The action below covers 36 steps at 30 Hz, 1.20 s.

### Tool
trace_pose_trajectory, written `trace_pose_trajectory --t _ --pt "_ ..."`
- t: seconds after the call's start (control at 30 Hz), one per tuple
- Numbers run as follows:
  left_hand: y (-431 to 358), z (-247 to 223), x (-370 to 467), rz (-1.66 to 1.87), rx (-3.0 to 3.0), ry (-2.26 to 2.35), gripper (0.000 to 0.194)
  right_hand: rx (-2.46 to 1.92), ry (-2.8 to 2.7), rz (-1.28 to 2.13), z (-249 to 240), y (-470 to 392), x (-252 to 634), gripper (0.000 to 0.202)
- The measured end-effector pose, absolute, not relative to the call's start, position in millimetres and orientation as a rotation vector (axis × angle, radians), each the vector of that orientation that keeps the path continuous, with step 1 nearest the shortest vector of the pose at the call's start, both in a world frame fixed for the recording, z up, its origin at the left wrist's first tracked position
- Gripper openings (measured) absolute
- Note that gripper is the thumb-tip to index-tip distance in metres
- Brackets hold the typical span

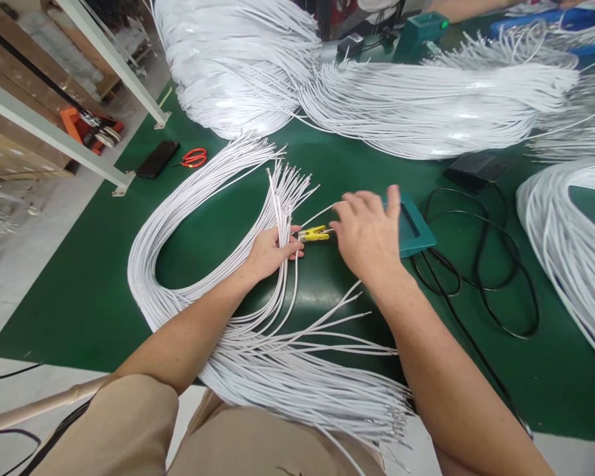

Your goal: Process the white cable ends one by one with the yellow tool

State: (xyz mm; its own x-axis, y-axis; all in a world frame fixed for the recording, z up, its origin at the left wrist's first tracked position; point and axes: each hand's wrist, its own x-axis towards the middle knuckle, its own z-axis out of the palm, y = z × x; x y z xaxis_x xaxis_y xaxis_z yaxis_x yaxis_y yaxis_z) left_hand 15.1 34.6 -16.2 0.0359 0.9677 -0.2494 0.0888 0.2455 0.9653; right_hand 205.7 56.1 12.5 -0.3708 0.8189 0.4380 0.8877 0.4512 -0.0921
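Note:
My left hand [272,252] is closed round a bunch of white cables [280,231], their cut ends sticking up above the fingers. Just right of its fingertips is a yellow clip [315,234], jaws toward the left hand, with a thin lead running from it toward my right hand. My right hand [369,231] hovers over a teal device [416,228], fingers bent and thumb side raised. One white cable [320,213] runs up to its fingertips, which seem to pinch it. The looped cable bundle [146,264] curves round on the left and passes under my left forearm.
Large white cable coils [426,109] lie across the back, another coil [565,218] at right. A phone [157,158] and red-handled scissors [194,157] lie back left. Black cords [480,264] loop right of the device. A co-worker's arm [471,9] shows at the top.

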Motion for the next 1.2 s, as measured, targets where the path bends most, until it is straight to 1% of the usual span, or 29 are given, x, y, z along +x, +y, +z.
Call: trace_pose_trajectory --t 0.13,0.27,0.33,0.37,0.43,0.47,0.53,0.6,0.63,0.7,0.77,0.8,0.87,0.93,0.97,1.1,1.2 --pt "35 -12 9 0.888 1.088 1.365 0.045 -1.591 -2.138 -0.287 6 61 217 0.036" --pt "36 -11 -4 0.948 1.114 1.321 0.052 -1.496 -2.168 -0.213 13 58 214 0.032" --pt "35 -10 -9 0.988 1.097 1.243 0.054 -1.274 -2.269 -0.033 22 51 205 0.026" --pt "35 -10 -10 0.995 1.085 1.205 0.051 -1.112 -2.349 0.098 25 46 199 0.023" --pt "34 -8 -11 0.977 1.062 1.154 0.040 -0.780 -2.538 0.346 27 34 185 0.021" --pt "34 -6 -11 0.956 1.053 1.142 0.035 -0.698 -2.607 0.397 26 28 178 0.020" --pt "33 -2 -10 0.927 1.017 1.139 0.031 -0.728 -2.718 0.396 21 17 169 0.018" --pt "33 3 -10 0.915 0.961 1.151 0.031 -0.933 -2.777 0.445 17 10 166 0.015" --pt "33 4 -10 0.914 0.936 1.160 0.031 -1.002 -2.803 0.558 17 9 167 0.015" --pt "33 5 -11 0.901 0.915 1.172 0.031 -1.018 -2.828 0.937 22 11 172 0.021" --pt "32 2 -10 0.887 0.958 1.182 0.034 -0.995 -2.711 1.243 31 18 179 0.028" --pt "31 1 -8 0.893 0.997 1.186 0.036 -1.070 -2.572 1.256 36 23 182 0.029" --pt "29 -3 -2 0.919 1.081 1.186 0.040 -1.272 -2.215 1.092 41 33 185 0.024" --pt "25 -4 5 0.925 1.142 1.181 0.042 -1.360 -1.904 0.968 41 41 186 0.017" --pt "23 -4 9 0.909 1.161 1.176 0.042 -1.365 -1.797 0.966 39 44 186 0.018" --pt "19 -1 19 0.866 1.167 1.132 0.038 -1.284 -1.594 1.103 31 47 185 0.016" --pt "20 0 19 0.975 1.085 1.085 0.035 -1.214 -1.519 1.252 29 46 183 0.016"
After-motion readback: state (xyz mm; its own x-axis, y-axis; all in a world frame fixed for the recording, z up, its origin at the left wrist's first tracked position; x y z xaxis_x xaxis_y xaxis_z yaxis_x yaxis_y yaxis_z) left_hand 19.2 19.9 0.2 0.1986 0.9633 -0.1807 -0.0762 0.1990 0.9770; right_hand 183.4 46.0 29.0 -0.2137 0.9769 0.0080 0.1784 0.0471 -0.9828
